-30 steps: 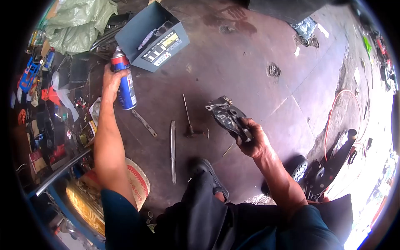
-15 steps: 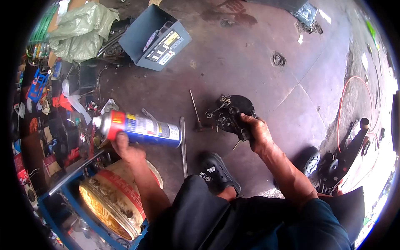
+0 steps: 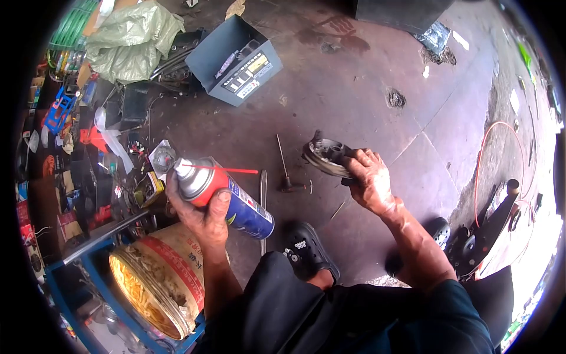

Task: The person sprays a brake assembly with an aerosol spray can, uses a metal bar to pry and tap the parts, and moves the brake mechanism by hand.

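Note:
My left hand [image 3: 203,221] is wrapped round a red and blue spray can [image 3: 250,215], which is tilted with its nozzle up and to the left. A thin red straw [image 3: 230,170] sticks out from the nozzle toward the right. In my right hand [image 3: 372,182] is a round, dark brake plate [image 3: 324,158], gripped by its right edge and held above the floor. Its rimmed side partly shows; the fingers cover the right end. The straw's tip is apart from the plate, to its left.
A T-handle tool [image 3: 288,184] and a long metal bar [image 3: 263,221] lie on the floor ahead of my shoe [image 3: 308,251]. A grey open box [image 3: 236,65] stands farther off. At left are a bucket [image 3: 171,274] on a blue frame and cluttered parts. A red hose [image 3: 482,153] curves at right.
The spray can has swung from lying sideways to nozzle raised, and its red straw now shows. The brake plate has been turned over from its lever side to its rimmed side.

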`<state>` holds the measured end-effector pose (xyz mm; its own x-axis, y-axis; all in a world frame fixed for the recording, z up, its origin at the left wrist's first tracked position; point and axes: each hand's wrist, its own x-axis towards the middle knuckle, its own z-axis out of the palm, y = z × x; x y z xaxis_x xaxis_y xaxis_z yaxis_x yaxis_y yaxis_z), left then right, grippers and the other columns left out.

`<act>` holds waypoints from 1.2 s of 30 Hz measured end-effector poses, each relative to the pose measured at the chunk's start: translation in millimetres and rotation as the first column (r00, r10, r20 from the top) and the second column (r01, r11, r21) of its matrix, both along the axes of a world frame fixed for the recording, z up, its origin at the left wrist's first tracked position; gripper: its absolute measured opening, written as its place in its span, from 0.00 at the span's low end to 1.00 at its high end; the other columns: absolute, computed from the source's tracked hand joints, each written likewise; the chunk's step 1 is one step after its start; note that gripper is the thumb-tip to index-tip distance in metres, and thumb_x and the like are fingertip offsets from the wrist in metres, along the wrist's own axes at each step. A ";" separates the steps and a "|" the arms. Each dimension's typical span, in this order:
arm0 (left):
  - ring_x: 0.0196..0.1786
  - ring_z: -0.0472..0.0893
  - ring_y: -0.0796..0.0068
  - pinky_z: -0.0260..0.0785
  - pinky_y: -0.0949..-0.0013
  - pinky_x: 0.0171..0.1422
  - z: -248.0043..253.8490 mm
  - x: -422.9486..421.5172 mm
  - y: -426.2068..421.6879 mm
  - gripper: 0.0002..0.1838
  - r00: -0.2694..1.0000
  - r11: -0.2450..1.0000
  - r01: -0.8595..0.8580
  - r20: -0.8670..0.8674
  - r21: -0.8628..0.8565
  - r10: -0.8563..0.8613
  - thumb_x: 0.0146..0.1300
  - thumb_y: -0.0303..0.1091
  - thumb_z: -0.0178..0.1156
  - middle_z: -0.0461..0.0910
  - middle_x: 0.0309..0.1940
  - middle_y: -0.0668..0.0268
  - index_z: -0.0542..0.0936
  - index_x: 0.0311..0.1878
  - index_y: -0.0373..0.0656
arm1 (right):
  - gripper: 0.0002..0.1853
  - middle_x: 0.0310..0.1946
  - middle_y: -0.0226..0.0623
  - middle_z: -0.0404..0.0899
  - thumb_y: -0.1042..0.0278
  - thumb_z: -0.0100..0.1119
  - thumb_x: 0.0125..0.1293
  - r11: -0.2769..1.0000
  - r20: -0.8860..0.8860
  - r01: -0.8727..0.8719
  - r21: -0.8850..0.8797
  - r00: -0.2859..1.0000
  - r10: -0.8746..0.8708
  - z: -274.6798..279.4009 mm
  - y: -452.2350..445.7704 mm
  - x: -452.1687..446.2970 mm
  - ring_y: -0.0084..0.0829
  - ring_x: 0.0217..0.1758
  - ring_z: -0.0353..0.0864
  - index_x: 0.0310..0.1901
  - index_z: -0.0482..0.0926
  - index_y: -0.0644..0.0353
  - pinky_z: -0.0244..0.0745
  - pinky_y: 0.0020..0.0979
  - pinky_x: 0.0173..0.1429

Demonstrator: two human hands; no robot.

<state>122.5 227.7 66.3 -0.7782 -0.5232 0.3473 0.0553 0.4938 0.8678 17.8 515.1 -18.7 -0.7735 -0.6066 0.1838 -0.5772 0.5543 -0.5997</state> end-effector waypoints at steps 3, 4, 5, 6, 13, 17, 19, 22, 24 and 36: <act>0.53 0.74 0.66 0.66 0.62 0.62 -7.2 0.4 5.2 0.42 0.999 0.998 0.001 0.050 0.062 -0.004 0.52 0.46 0.71 0.71 0.53 0.56 0.63 0.64 0.33 | 0.21 0.48 0.33 0.77 0.72 0.64 0.45 0.984 -0.138 -0.171 0.049 0.975 0.177 -22.9 3.9 -5.6 0.40 0.51 0.75 0.46 0.79 0.53 0.70 0.41 0.53; 0.52 0.74 0.66 0.66 0.62 0.61 -12.4 1.5 5.1 0.41 0.997 0.998 -0.009 0.081 0.070 0.003 0.53 0.45 0.71 0.72 0.52 0.56 0.64 0.63 0.33 | 0.20 0.48 0.33 0.77 0.72 0.63 0.45 0.971 -0.173 -0.225 0.083 0.956 0.237 -33.1 8.1 -6.9 0.40 0.51 0.75 0.45 0.79 0.53 0.70 0.41 0.54; 0.51 0.74 0.68 0.67 0.63 0.60 -17.6 1.3 7.2 0.38 0.998 0.991 0.011 0.068 0.131 -0.019 0.52 0.39 0.72 0.71 0.50 0.57 0.63 0.60 0.34 | 0.18 0.52 0.32 0.76 0.69 0.62 0.48 0.933 -0.153 -0.328 0.147 0.925 0.349 -43.6 16.3 -8.3 0.38 0.55 0.73 0.45 0.79 0.51 0.68 0.43 0.58; 0.51 0.74 0.68 0.67 0.63 0.60 -19.7 3.1 11.7 0.38 0.996 0.993 0.006 0.082 0.120 -0.016 0.51 0.37 0.72 0.71 0.50 0.57 0.62 0.60 0.34 | 0.18 0.53 0.31 0.76 0.68 0.61 0.49 0.914 -0.173 -0.363 0.182 0.903 0.393 -46.0 20.1 -7.2 0.38 0.57 0.73 0.44 0.80 0.50 0.68 0.44 0.60; 0.59 0.71 0.61 0.64 0.59 0.66 -39.5 17.2 21.1 0.45 0.978 0.983 -0.120 0.184 0.136 0.094 0.54 0.38 0.73 0.68 0.57 0.51 0.56 0.66 0.31 | 0.17 0.61 0.33 0.69 0.63 0.59 0.58 0.766 -0.170 -0.545 0.340 0.766 0.620 -61.2 44.3 5.8 0.41 0.68 0.65 0.51 0.80 0.47 0.60 0.48 0.69; 0.66 0.67 0.52 0.60 0.55 0.70 -41.2 21.1 24.0 0.52 0.965 0.964 -0.219 0.111 -0.151 0.236 0.55 0.48 0.72 0.63 0.63 0.43 0.52 0.71 0.29 | 0.35 0.57 0.48 0.69 0.62 0.74 0.47 0.991 0.009 -0.125 -0.043 0.992 0.125 -43.8 54.1 32.1 0.49 0.65 0.66 0.59 0.72 0.56 0.64 0.50 0.64; 0.68 0.65 0.50 0.59 0.54 0.71 -48.6 28.1 21.9 0.52 0.948 0.933 -0.282 0.084 -0.223 0.306 0.55 0.52 0.71 0.61 0.65 0.40 0.54 0.71 0.28 | 0.39 0.54 0.49 0.70 0.61 0.76 0.49 0.897 0.433 0.440 -0.040 0.817 -0.382 -50.9 39.8 48.8 0.45 0.58 0.71 0.61 0.67 0.64 0.69 0.41 0.60; 0.65 0.67 0.46 0.61 0.52 0.68 -66.2 30.4 20.2 0.52 0.923 0.881 -0.359 0.021 -0.309 0.384 0.54 0.55 0.71 0.63 0.62 0.40 0.58 0.70 0.28 | 0.41 0.49 0.47 0.75 0.55 0.77 0.53 0.610 0.903 0.785 0.106 0.180 -0.389 -65.3 18.6 63.5 0.37 0.50 0.76 0.60 0.64 0.69 0.72 0.33 0.55; 0.62 0.69 0.46 0.63 0.51 0.65 -72.1 28.8 15.4 0.52 0.907 0.784 -0.354 0.018 -0.510 0.421 0.53 0.55 0.72 0.64 0.60 0.41 0.59 0.69 0.30 | 0.43 0.47 0.48 0.76 0.51 0.76 0.53 0.499 0.970 0.860 0.107 0.020 -0.243 -66.4 3.3 64.7 0.34 0.49 0.76 0.60 0.63 0.69 0.74 0.34 0.51; 0.52 0.77 0.45 0.76 0.50 0.49 -64.1 1.9 -2.7 0.45 0.949 0.663 0.307 0.169 -0.683 -0.265 0.45 0.35 0.76 0.67 0.57 0.47 0.64 0.67 0.46 | 0.29 0.41 0.42 0.76 0.61 0.69 0.50 0.553 0.806 0.810 -0.192 0.452 -0.383 -80.6 -14.8 19.3 0.32 0.45 0.76 0.48 0.69 0.68 0.74 0.33 0.51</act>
